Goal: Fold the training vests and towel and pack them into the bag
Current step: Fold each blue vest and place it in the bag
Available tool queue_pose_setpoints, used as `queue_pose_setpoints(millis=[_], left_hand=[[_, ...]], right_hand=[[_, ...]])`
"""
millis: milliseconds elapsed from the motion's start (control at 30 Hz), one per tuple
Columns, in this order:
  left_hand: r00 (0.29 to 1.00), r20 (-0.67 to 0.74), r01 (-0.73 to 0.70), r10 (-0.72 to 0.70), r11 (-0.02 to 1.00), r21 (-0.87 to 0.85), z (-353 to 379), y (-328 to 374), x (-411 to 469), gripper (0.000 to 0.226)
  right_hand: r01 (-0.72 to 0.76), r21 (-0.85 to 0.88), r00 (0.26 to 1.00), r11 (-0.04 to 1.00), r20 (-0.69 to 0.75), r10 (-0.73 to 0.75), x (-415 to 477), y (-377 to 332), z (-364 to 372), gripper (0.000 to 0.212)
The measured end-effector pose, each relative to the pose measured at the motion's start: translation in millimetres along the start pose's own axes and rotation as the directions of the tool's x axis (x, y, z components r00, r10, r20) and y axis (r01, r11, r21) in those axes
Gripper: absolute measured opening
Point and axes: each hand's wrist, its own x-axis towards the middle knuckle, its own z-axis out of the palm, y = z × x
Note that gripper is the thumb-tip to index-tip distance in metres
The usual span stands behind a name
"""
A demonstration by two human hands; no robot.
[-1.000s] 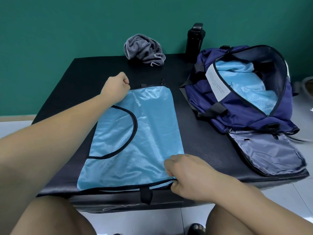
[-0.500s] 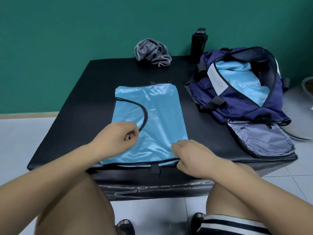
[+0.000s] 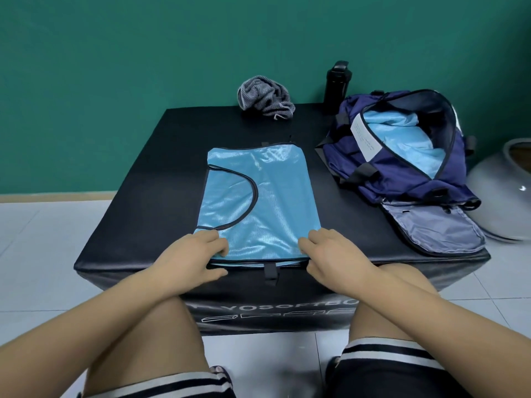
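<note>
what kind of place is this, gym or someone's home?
Probably a gym or sports training room, though not certain. The work surface is a black padded soft box on a tiled floor; a blue training vest and a navy sports bag lie on it, a black bottle at its far edge.

Bag label (image 3: pixel 363 138): print too small to read. Grey vessel (image 3: pixel 500 202), 3 o'clock: cut by edge. Vest (image 3: pixel 267 202) near corners: covered by left hand (image 3: pixel 189 257), right hand (image 3: pixel 336 254).

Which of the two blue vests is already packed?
The crumpled vest inside the open bag; the flat vest lies outside it on the black box.
</note>
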Motion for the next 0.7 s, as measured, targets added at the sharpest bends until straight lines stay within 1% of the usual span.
queue_pose_setpoints(millis=[100,200,300,400,467,533,633,700], left_hand=[[0.999,0.049,0.005,0.0,0.996,-0.091,-5.2,-8.0,0.9,0.028],[0.998,0.066,-0.004,0.014,0.988,-0.154,-11.5,-13.0,2.8,0.021],[0.998,0.055,-0.016,0.024,0.991,-0.136,-14.5,-13.2,3.5,0.016],[0.999,0.033,-0.04,0.043,0.996,-0.074,-13.6,-9.6,4.5,0.012],[0.998,0.028,-0.045,0.047,0.997,-0.059,-14.2,-6.1,4.4,0.013],[0.999,0.029,-0.036,0.039,0.996,-0.084,-17.2,-3.4,3.1,0.014],[0.998,0.059,0.023,-0.01,0.975,-0.219,-27.8,3.4,-4.8,0.01],[0.995,0.094,0.073,-0.045,0.944,-0.323,-38.7,11.2,-11.7,0.01]], right_hand=[[0.032,-0.073,0.997,0.997,-0.071,-0.037,-2.4,-0.7,1.2,0.019],[0.056,-0.096,0.993,0.994,-0.102,-0.066,-0.4,0.2,0.5,0.026],[0.064,-0.096,0.994,0.993,-0.084,-0.072,2.7,2.5,-1.0,0.031],[0.043,-0.086,0.998,0.995,-0.048,-0.048,2.4,5.8,1.2,0.027],[0.026,-0.054,1.0,0.998,-0.012,-0.026,2.0,8.2,2.6,0.022],[-0.006,0.022,0.999,1.0,0.038,0.005,2.5,11.6,-0.8,0.014],[-0.064,0.213,0.977,0.975,0.214,0.018,-0.3,13.8,-19.3,0.009],[-0.119,0.318,0.933,0.941,0.359,-0.004,-4.0,13.7,-41.4,0.011]])
